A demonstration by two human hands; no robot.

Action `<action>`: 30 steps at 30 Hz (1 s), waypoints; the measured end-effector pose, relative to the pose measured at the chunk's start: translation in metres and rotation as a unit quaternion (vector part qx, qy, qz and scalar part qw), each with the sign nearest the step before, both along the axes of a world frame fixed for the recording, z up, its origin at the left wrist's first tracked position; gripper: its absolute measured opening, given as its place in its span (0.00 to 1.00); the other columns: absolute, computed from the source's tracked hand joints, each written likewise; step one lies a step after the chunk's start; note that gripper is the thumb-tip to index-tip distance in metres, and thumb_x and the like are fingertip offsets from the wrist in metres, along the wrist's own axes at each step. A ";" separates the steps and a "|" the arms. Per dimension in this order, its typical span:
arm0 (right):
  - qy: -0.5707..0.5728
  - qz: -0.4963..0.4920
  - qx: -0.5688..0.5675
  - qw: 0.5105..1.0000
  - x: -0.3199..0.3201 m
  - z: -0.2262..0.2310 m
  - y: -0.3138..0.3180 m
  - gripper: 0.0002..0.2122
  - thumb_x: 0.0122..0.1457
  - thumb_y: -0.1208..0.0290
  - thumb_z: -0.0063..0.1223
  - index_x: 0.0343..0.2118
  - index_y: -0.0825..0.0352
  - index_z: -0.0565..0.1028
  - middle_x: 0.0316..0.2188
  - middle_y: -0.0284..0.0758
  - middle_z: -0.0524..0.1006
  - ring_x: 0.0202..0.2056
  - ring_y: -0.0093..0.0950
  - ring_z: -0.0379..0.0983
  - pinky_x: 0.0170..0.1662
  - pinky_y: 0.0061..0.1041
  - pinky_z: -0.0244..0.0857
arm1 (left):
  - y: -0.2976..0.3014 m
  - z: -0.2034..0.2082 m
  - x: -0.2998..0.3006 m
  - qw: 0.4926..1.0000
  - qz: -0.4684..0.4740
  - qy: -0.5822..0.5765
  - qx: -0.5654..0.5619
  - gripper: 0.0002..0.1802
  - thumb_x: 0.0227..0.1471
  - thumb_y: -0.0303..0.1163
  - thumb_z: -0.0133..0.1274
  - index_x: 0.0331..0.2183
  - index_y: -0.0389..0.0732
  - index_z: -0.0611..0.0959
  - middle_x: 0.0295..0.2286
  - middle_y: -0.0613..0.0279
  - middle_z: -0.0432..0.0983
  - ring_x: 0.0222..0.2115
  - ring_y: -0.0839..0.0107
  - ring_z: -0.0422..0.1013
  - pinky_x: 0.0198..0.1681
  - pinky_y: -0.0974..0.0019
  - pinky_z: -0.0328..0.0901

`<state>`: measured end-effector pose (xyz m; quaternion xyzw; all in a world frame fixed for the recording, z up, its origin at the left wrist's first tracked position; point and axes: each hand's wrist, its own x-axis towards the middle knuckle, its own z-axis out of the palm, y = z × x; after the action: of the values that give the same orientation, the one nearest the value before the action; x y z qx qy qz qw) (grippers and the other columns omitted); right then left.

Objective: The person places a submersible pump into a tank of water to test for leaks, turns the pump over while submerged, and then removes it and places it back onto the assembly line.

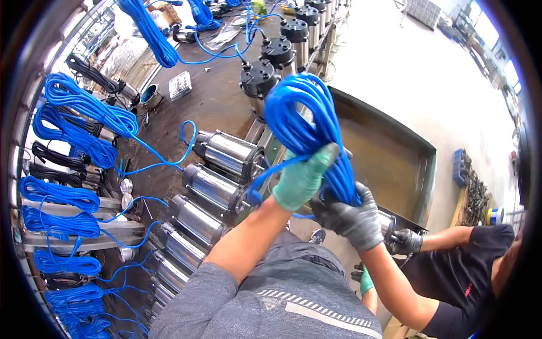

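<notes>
Blue cable coil (305, 121) is held up in front of the person, above the surface (209, 101). Left hand (302, 178), in a green glove, has its fingers closed around the lower part of the coil. Right hand (347, 217), in a grey glove, grips the coil bottom just beside it. Steel pumps (217, 189) lie in a row on the surface at the left. Another person's gloved hand (403, 242) is near the right hand.

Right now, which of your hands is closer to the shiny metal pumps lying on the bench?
Left. My left hand, in a green glove, grips the blue cable coil just beside the nearest steel pump. My right hand, grey-gloved, holds the coil's lower end, farther away.
</notes>
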<state>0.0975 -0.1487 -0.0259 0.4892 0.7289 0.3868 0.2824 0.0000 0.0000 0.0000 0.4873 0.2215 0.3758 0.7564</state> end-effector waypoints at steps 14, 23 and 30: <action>0.777 -0.618 0.105 -0.062 -0.006 -0.250 -0.292 0.25 0.68 0.52 0.48 0.64 0.58 0.68 0.53 0.50 0.77 0.49 0.46 0.76 0.57 0.51 0.65 | 0.249 0.046 -0.147 0.919 0.312 -0.095 -0.219 0.19 0.58 0.49 0.57 0.36 0.42 0.79 0.28 0.55 0.78 0.28 0.55 0.77 0.39 0.45 0.76; 0.805 -0.572 0.158 -0.016 -0.017 -0.228 -0.258 0.16 0.68 0.63 0.45 0.49 0.71 0.71 0.39 0.47 0.80 0.28 0.39 0.80 0.31 0.37 0.77 | 0.393 -0.100 -0.153 0.909 0.324 0.018 -0.262 0.24 0.62 0.56 0.50 0.42 0.45 0.79 0.35 0.57 0.79 0.35 0.58 0.76 0.44 0.45 0.74; 0.767 -0.606 0.212 -0.019 -0.025 -0.189 -0.266 0.14 0.68 0.63 0.47 0.45 0.70 0.73 0.37 0.41 0.81 0.28 0.30 0.79 0.31 0.30 0.74 | 0.174 -0.132 -0.089 0.951 0.227 0.203 0.050 0.14 0.63 0.41 0.53 0.41 0.40 0.80 0.33 0.62 0.78 0.34 0.72 0.73 0.40 0.64 0.69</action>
<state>0.0723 -0.4150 -0.2145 -0.7887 0.1756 0.3989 0.4336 -0.0889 0.1742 -0.1315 0.5271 0.4566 0.4412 0.5648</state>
